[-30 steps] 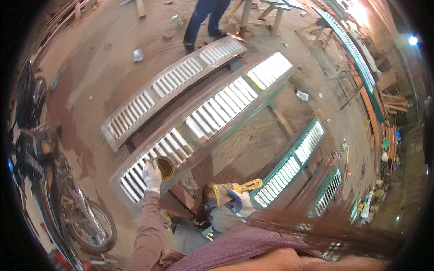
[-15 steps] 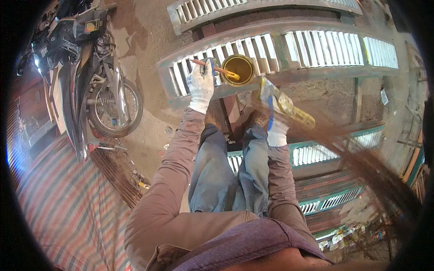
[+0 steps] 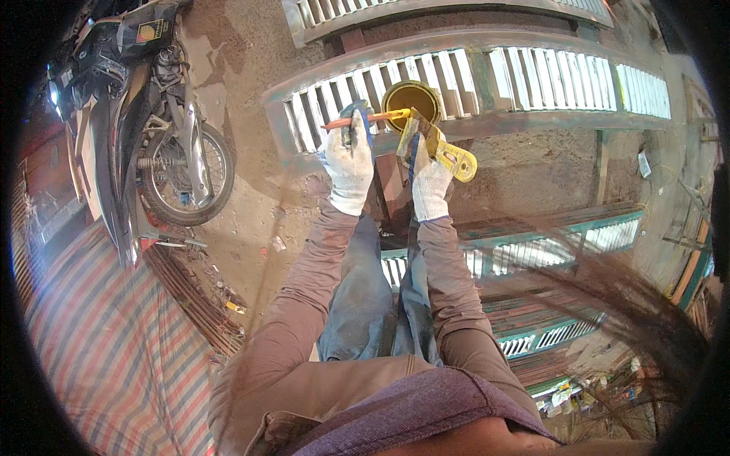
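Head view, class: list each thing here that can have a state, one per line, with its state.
left hand: gloved, closed on the orange-handled tool.
right hand: gloved, closed on the yellow scraper.
round tin: open, lid off, resting on the slatted panel.
motorbike: parked.

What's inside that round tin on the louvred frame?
The round tin shows yellow-brown paint. The left hand holds a brush reaching its rim; the bristle end and tin's bottom are hidden.
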Tool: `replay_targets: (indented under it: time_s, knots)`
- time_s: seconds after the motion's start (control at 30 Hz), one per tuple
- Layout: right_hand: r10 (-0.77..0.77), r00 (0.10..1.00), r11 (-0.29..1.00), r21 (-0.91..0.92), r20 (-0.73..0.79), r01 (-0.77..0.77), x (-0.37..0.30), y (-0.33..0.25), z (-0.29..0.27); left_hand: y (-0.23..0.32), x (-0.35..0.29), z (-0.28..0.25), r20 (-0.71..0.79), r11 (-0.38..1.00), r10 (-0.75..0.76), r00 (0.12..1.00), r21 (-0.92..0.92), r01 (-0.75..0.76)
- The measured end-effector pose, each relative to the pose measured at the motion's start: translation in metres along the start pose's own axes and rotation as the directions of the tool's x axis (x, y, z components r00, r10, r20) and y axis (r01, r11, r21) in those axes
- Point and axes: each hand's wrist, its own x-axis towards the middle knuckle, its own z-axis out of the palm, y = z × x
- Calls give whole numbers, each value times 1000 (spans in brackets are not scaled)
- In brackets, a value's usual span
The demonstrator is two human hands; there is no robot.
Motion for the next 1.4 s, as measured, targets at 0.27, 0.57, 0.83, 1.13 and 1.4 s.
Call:
replay_targets:
  time_s: [0.27, 0.57, 0.83, 1.13, 1.4]
  knots:
    - [39, 996, 999, 3, -80, -39, -7, -11, 8, -17, -14, 7, 63, 907, 314, 947, 276, -319]
    - [-185, 976, 979, -66, 113, 193, -21, -29, -48, -64, -9, 21, 227, 916, 59, 972, 376, -143]
    - [-341, 905, 707, -566, 255, 425, 46, 14, -170, -138, -7, 45, 391, 942, -310, 867, 2, 336]
    - [-343, 573, -174, -650, 744, 740, 137, 52, -200, -93, 51, 67, 422, 850, -349, 837, -234, 473]
    - [-352, 583, 38, -611, 733, 791, 69, 87, -158, -110, 50, 60, 427, 814, -347, 835, -305, 495]
